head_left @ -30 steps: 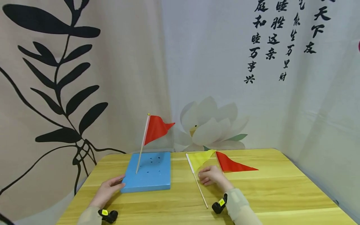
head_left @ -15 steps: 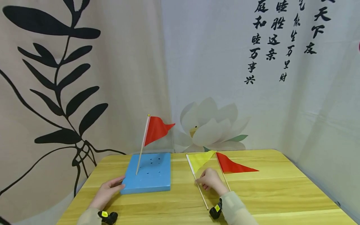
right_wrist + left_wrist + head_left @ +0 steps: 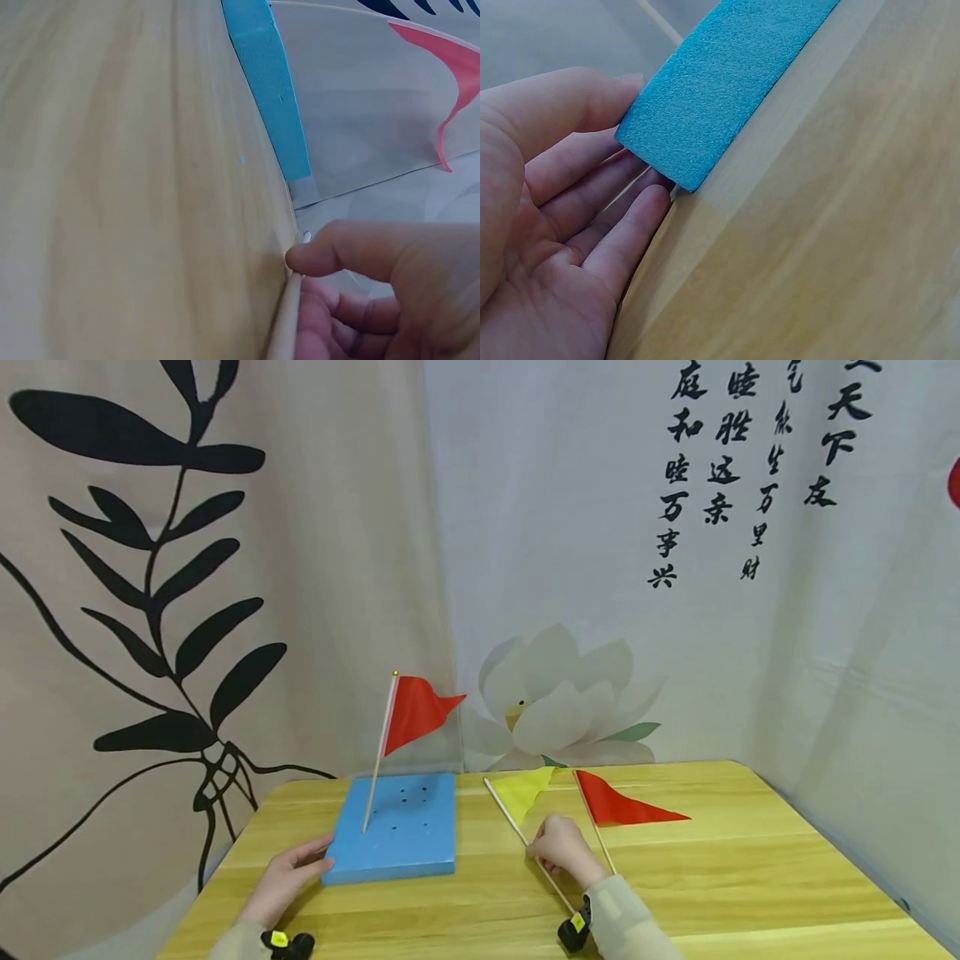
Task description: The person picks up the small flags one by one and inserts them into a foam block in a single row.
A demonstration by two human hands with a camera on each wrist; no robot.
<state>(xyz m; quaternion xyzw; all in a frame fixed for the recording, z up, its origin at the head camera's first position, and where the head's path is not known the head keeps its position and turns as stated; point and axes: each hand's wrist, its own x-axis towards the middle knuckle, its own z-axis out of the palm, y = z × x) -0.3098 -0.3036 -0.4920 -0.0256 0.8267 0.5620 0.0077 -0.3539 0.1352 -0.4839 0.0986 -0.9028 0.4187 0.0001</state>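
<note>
A blue foam board [image 3: 411,852] with several small holes lies on the table. From one hole a red pennant flag [image 3: 412,714] stands up, leaning slightly. My left hand [image 3: 288,872] holds the board's near left corner; in the left wrist view the thumb is along the edge of the blue foam [image 3: 720,97] and the fingers are against its side. To the right, my right hand [image 3: 566,847] pinches the wooden stick of a yellow pennant flag [image 3: 522,792] between thumb and fingers. That stick [image 3: 285,322] shows under the thumb in the right wrist view.
Another red pennant flag [image 3: 626,802] lies just right of my right hand, its stick running towards the sleeve. A wooden table [image 3: 750,877] carries everything. Behind it hangs a pale curtain [image 3: 360,568] with printed leaves, a flower and writing.
My right hand has come down onto the yellow flag's stick and now pinches it. The stick has turned, its flag end left and lower end right. My left hand stays at the board.
</note>
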